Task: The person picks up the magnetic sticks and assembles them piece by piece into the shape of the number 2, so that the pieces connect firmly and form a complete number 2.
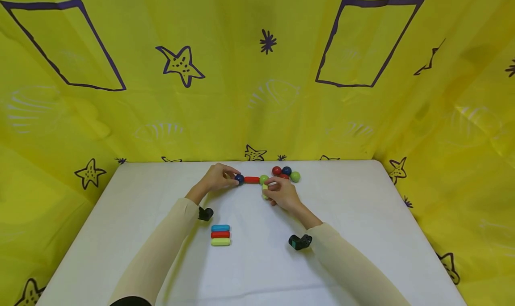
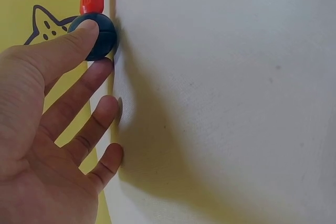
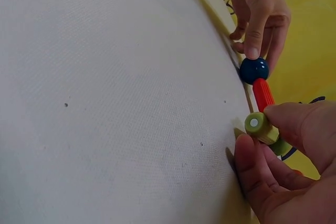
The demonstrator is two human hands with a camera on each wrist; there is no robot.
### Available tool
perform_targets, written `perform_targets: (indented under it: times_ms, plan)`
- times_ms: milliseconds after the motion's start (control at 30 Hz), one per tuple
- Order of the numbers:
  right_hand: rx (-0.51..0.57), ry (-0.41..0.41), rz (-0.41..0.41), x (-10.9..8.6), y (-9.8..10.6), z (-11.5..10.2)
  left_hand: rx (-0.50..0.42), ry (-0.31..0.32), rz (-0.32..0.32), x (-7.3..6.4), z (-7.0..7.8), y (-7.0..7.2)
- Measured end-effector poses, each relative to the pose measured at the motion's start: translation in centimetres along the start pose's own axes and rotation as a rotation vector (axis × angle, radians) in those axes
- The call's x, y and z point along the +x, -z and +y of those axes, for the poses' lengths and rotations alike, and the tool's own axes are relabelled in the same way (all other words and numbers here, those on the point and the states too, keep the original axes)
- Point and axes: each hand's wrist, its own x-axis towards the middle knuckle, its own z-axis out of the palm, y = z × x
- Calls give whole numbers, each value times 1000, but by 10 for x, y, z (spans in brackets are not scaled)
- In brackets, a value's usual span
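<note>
My left hand (image 1: 217,177) pinches a dark blue ball (image 1: 239,179) between thumb and index finger. From that ball a red rod (image 1: 251,180) runs right to a light green ball (image 1: 263,179). My right hand (image 1: 284,194) pinches a yellow-green rod (image 1: 265,191), which points from the green ball toward the near side. A pale round spot shows on its free end in the right wrist view, where the green ball is mostly hidden behind rod and fingers. In the left wrist view the thumb covers part of the blue ball (image 2: 107,40).
Behind the right hand lie loose balls: red (image 1: 276,171), dark blue (image 1: 286,171), green (image 1: 295,177) and a partly hidden red one. Nearer on the white table (image 1: 161,261) are blue (image 1: 220,228), red (image 1: 220,234) and yellow-green (image 1: 220,242) rods. A yellow curtain (image 1: 225,118) borders the table.
</note>
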Motion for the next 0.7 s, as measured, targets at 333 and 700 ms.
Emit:
perform_targets:
  times_ms: [333, 700]
  plan:
    - [-90, 41, 15, 1, -3, 4, -8, -4, 9, 0, -1, -1]
    - [-94, 52, 10, 0, -3, 3, -12, 12, 11, -1, 1, -2]
